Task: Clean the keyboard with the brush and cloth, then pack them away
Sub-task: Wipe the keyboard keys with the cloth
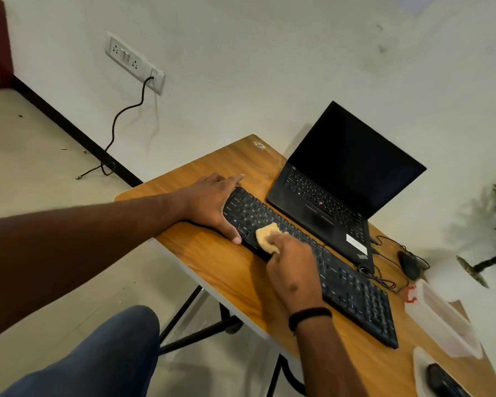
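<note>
The cloth is pinched by the right hand; the keyboard, steadied by the spread left hand, stretches away rightward.

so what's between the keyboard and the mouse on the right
In the head view, a black cable loops across the wooden table between the keyboard and the mouse; the laptop's front corner also sits there.

R hand presses yellow cloth on black keyboard; L hand flat, steadying kbd's left end, wooden table.
</note>
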A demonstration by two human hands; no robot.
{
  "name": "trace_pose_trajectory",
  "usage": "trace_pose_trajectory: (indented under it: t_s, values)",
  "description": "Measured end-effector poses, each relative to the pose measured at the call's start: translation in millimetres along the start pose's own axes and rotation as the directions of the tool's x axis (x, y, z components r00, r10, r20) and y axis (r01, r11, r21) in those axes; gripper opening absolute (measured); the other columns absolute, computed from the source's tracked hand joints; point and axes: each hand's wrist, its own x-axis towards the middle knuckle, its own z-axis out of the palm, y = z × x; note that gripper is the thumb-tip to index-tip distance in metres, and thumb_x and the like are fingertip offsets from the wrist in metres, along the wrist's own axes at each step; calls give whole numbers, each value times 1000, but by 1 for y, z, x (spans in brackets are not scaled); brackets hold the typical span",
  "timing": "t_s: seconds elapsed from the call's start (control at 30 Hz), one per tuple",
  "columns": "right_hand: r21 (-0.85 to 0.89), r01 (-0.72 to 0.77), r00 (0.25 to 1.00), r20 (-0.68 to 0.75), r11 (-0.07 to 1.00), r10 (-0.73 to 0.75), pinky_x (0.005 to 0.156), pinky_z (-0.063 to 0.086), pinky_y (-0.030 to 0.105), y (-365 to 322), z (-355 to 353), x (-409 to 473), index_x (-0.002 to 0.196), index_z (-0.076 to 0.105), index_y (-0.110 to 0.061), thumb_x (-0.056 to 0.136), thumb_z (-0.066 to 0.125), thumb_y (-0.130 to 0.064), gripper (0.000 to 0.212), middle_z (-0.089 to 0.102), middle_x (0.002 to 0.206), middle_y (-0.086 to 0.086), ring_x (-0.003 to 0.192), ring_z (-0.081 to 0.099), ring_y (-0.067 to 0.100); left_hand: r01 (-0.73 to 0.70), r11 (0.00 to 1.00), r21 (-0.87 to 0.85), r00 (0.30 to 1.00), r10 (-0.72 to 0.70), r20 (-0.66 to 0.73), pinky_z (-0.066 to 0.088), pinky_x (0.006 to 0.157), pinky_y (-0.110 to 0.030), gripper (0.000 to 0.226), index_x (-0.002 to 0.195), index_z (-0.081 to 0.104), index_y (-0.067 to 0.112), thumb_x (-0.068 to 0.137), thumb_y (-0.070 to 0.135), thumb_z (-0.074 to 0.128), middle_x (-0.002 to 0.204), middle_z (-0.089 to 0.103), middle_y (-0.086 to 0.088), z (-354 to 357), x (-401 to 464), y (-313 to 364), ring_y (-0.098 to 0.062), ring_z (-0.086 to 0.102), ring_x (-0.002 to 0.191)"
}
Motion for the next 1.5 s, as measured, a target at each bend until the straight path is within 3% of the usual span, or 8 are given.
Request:
trace_pose_trajectory:
  t_s: [0.17,0.3,0.53,0.63,0.9,1.23,1.33,1.5]
  values:
    - [26,-237,965,-110,971,239,91,54,37,-7,5,8,116,62,-6,95,50,-6,24,64,114,14,104,62,26,-36,999,41,999,36,0,19,121,-43,148,159,-4,25,49,88,73,163,21,-7,4,0,1,-26,21,148]
    - [-25,-98,992,-81,995,96,113,37,42,-49,35,7,125,57,-3,96,49,-7,30,52,137,16,133,43,29,-35,997,64,999,35,-6,21,120,-44,149,159,-4,24,46,92,66,160,28,-7,6,4,-4,-27,25,145]
    - [11,228,974,4,974,-228,120,15,34,-39,25,3,142,48,-13,96,40,4,49,38,155,2,149,20,19,-70,993,97,997,71,-4,22,119,-43,145,160,-2,20,49,88,62,160,29,-5,6,5,-5,-26,24,143]
    - [-104,130,991,38,986,-127,121,14,37,4,12,4,144,45,-16,97,42,0,49,34,157,1,150,17,19,-61,995,85,998,60,10,21,120,-44,147,160,-1,27,48,93,67,162,22,1,4,3,-4,-24,20,145]
    - [-153,-327,944,-95,933,315,90,52,38,37,-20,26,113,60,-2,97,52,-6,18,65,113,18,105,64,30,-70,983,168,997,66,28,15,122,-45,145,160,7,24,46,101,52,165,15,3,7,6,-6,-23,14,147]
    - [-29,157,986,-43,987,-158,87,46,34,-75,30,50,111,64,-4,92,47,5,27,61,114,12,105,56,26,-76,987,139,997,76,6,16,122,-46,127,160,13,21,53,84,41,163,21,0,6,4,-6,-26,17,147]
    - [-9,299,954,17,954,-299,107,41,34,-48,28,40,128,59,-10,93,49,2,39,57,134,6,125,49,23,-84,985,148,996,83,13,17,121,-45,135,160,14,21,47,90,42,163,21,1,6,5,-5,-25,17,147]
    - [-193,213,976,95,958,-198,118,29,43,21,9,42,139,52,-16,96,47,-2,46,44,151,1,141,36,21,-86,981,173,996,84,19,16,122,-44,142,160,9,23,50,99,57,164,17,4,7,6,-6,-24,16,147]
